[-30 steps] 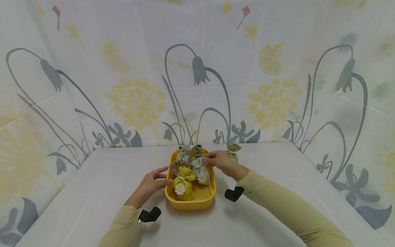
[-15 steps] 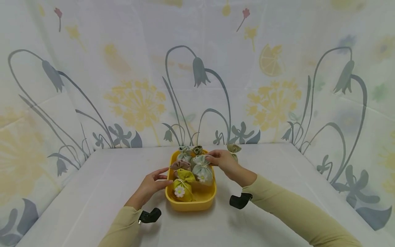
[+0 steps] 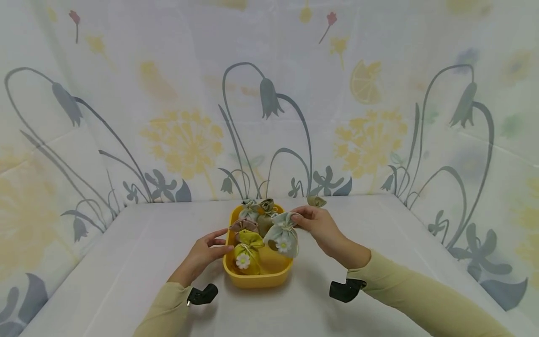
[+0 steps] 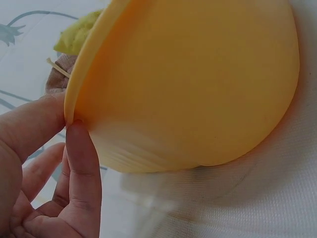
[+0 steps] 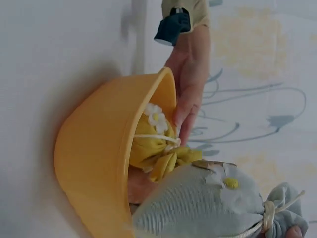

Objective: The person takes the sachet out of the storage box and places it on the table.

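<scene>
My right hand (image 3: 326, 230) pinches the gathered neck of a pale blue-grey drawstring pouch (image 5: 188, 203) with a white flower. The pouch hangs tilted over the right rim of a yellow tub (image 3: 261, 281). At the tub's left side, my left hand (image 3: 201, 255) pinches the rim, thumb over the edge and a finger against the outer wall. Inside the tub are a yellow-green pouch (image 3: 251, 266) with a white flower, a mauve pouch (image 3: 245, 225), another pale pouch (image 3: 249, 212) and an olive pouch (image 3: 264, 223).
Behind my right hand stands a khaki pouch (image 3: 316, 201) on the white-covered table (image 3: 139, 252), mostly hidden. A flower-printed cloth (image 3: 269, 154) rises along the table's back and sides. Black cameras (image 3: 346, 291) sit at both wrists.
My right hand has drawn the pale pouch from inside the tub up and to the right, over the rim. The olive pouch shows more now. My left hand stays at the rim.
</scene>
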{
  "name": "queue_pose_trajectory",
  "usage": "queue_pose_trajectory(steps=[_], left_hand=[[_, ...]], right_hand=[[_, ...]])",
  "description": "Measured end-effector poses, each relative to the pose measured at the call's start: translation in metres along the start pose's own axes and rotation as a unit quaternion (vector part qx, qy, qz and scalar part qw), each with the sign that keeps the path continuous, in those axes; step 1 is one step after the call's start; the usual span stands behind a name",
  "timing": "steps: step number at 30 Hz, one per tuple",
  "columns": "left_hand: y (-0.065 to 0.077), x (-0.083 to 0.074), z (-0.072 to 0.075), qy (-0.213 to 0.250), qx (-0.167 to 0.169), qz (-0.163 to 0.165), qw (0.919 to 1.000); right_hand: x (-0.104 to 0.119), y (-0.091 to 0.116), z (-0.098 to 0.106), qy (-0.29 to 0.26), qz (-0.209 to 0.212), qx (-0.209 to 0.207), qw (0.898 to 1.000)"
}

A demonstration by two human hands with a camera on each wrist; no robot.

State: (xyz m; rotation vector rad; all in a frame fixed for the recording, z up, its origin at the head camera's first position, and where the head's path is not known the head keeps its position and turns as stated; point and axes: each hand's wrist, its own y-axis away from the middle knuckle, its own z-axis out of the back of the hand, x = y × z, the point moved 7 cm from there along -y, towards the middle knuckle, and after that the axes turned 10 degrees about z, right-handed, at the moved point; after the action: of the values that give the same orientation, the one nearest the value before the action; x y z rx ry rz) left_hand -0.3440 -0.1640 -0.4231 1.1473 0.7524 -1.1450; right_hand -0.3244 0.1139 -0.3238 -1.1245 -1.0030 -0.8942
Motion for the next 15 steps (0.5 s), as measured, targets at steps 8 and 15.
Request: queue_pose_trajectory(steps=[8, 15], left_hand=[[-0.002, -0.001, -0.001, 0.005, 0.001, 0.003, 1.0], [0.0, 0.0, 0.001, 0.0, 0.0, 0.004, 1.0]], right_hand=[[0.013, 0.017, 0.015, -0.013, 0.02, -0.008, 1.0], [0.012, 0.031, 0.033, 0.004, 0.024, -0.015, 1.0]])
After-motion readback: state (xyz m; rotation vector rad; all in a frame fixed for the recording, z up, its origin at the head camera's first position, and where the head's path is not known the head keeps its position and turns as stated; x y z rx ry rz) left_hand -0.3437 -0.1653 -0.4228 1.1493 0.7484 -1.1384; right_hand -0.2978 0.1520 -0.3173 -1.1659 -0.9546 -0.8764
